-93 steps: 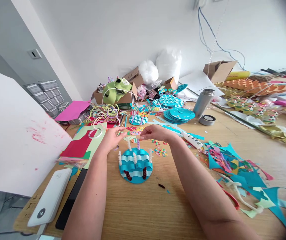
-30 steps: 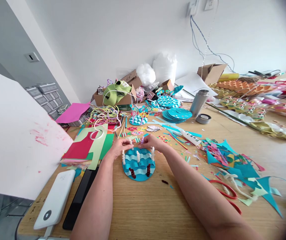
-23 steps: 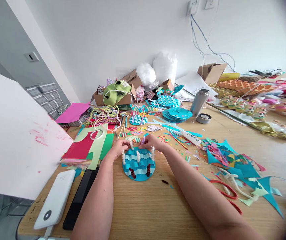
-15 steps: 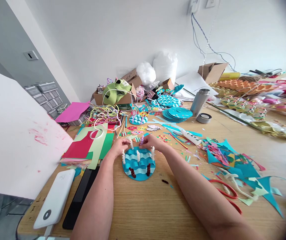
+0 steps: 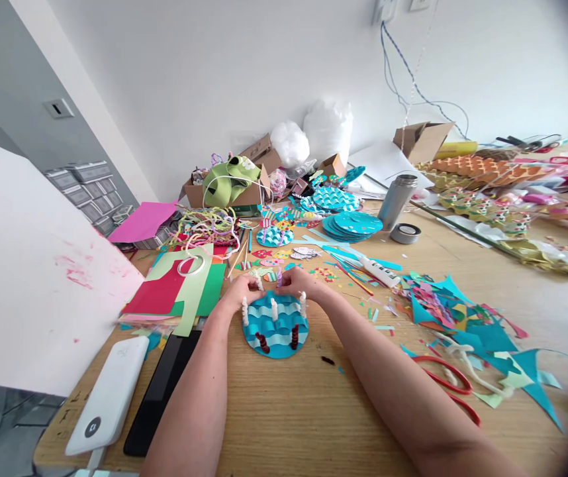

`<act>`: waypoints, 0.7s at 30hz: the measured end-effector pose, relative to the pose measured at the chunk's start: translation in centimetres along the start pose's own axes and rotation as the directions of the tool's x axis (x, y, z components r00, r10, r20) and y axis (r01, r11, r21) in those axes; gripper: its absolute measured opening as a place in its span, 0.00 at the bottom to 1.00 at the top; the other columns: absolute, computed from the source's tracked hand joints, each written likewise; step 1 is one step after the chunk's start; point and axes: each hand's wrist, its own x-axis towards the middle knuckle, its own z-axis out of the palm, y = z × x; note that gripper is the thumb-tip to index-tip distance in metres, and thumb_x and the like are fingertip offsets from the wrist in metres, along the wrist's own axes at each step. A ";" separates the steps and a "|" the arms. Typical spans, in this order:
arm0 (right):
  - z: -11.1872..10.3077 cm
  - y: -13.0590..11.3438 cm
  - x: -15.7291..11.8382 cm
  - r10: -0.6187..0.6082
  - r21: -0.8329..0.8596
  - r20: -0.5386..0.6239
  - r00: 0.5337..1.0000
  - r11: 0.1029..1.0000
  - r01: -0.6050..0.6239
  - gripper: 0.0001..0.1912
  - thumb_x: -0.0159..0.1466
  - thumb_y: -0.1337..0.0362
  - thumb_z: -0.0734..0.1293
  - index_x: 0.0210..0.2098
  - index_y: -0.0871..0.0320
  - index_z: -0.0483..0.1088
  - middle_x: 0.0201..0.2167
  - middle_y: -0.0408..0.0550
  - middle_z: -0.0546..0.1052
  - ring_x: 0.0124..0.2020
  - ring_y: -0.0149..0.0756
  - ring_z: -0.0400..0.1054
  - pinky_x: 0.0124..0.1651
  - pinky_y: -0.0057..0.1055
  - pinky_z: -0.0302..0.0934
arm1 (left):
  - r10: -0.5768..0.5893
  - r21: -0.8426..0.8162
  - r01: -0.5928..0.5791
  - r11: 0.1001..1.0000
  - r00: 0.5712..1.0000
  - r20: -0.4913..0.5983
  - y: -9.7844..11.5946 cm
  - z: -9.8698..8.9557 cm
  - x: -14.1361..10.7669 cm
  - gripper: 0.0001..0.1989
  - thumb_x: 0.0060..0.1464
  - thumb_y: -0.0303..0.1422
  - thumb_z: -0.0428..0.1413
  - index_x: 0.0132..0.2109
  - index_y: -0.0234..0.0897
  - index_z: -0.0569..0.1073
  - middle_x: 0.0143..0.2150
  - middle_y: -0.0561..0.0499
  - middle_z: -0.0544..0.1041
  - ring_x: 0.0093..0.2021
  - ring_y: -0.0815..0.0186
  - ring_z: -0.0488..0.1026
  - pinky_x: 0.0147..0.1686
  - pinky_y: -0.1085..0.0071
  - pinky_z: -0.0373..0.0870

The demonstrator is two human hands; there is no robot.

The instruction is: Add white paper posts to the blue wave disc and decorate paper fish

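A round blue paper disc point(image 5: 275, 348) with pale wavy strips lies on the wooden table, and several curled pipe-cleaner pieces stand on it. White ones are at its sides and middle, and two dark red ones point(image 5: 294, 336) are near its front. At the disc's back left edge, my left hand point(image 5: 243, 289) has its fingers closed round a white curl point(image 5: 259, 283). My right hand point(image 5: 300, 283) pinches a purple curl point(image 5: 279, 277) at the back edge. Parts of both curls are hidden by the fingers.
Colored paper point(image 5: 155, 291), a white power bank point(image 5: 110, 391) and a black phone point(image 5: 157, 397) lie left. Behind are stacked blue discs point(image 5: 352, 226) and a steel bottle point(image 5: 397, 202). Right are a glue tube point(image 5: 379, 271), paper scraps point(image 5: 487, 331) and red-handled scissors point(image 5: 445, 372).
The purple curl and the back white curl have shifted slightly left with my fingers. Both hands remain at the back of the disc.
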 end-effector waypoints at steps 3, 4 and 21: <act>0.0 -0.2 -0.1 0.007 -0.020 -0.008 1.000 1.000 -0.007 0.11 0.48 0.59 0.73 0.23 0.61 0.73 0.18 0.39 0.69 0.24 0.28 0.61 0.25 0.24 0.49 | -0.007 0.040 0.008 0.999 1.000 -0.018 0.0 0.1 0.1 0.05 0.39 0.31 0.63 0.27 0.34 0.77 0.28 0.53 0.73 0.29 0.67 0.70 0.30 0.74 0.67; 0.0 -0.2 -0.1 0.010 -0.026 -0.009 1.000 1.000 -0.010 0.10 0.48 0.59 0.72 0.23 0.61 0.73 0.18 0.39 0.69 0.24 0.28 0.61 0.25 0.24 0.49 | -0.010 0.050 0.011 0.999 1.000 -0.020 0.1 0.1 0.1 0.05 0.39 0.31 0.63 0.27 0.34 0.77 0.27 0.53 0.72 0.29 0.67 0.70 0.29 0.74 0.67; 0.1 -0.8 -0.3 0.061 -0.115 -0.065 0.996 0.991 -0.069 0.11 0.49 0.62 0.69 0.16 0.60 0.66 0.14 0.38 0.62 0.22 0.28 0.58 0.24 0.25 0.46 | -0.035 0.125 0.039 0.991 0.999 -0.030 0.9 0.1 -0.2 0.03 0.39 0.29 0.62 0.25 0.34 0.76 0.25 0.54 0.71 0.27 0.68 0.70 0.26 0.75 0.64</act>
